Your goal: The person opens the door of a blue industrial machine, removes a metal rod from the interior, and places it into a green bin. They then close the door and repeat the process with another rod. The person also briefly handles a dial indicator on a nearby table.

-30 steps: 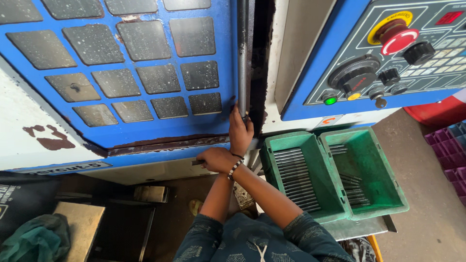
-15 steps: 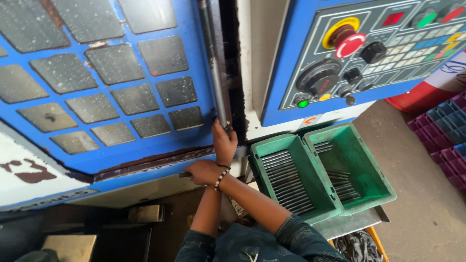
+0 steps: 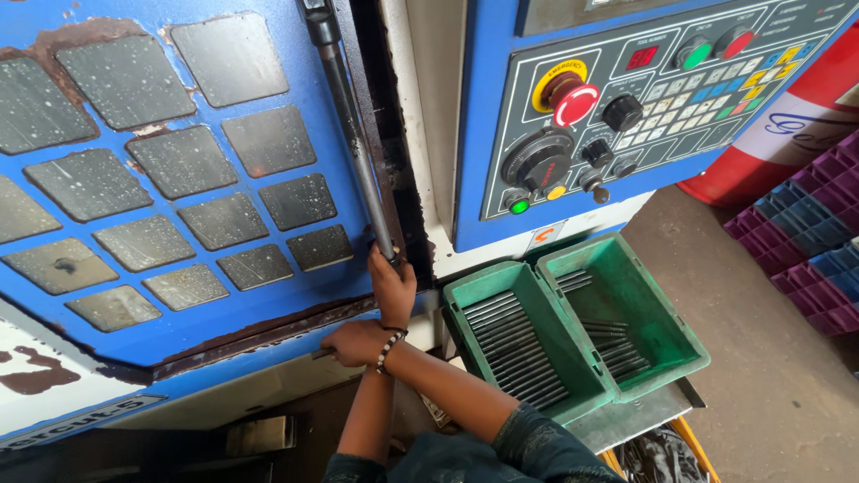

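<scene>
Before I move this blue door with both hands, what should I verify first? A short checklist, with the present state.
1. Left hand closed on the handle bar: ok.
2. Right hand gripping the door's lower edge: ok.
3. Fingers clear of the dark gap beside the door: cannot tell.
4. Green bins of rods clear of both arms: ok.
5. Red stop button uncovered: ok.

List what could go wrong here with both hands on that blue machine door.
1. The hand on the door handle grips its lower end right beside the dark gap at the door's edge; fingers could get pinched there.
2. The other hand holds the door's rusted bottom edge; the rough metal might cut skin.
3. The beaded bracelet sits close to that edge and could snag.
</scene>
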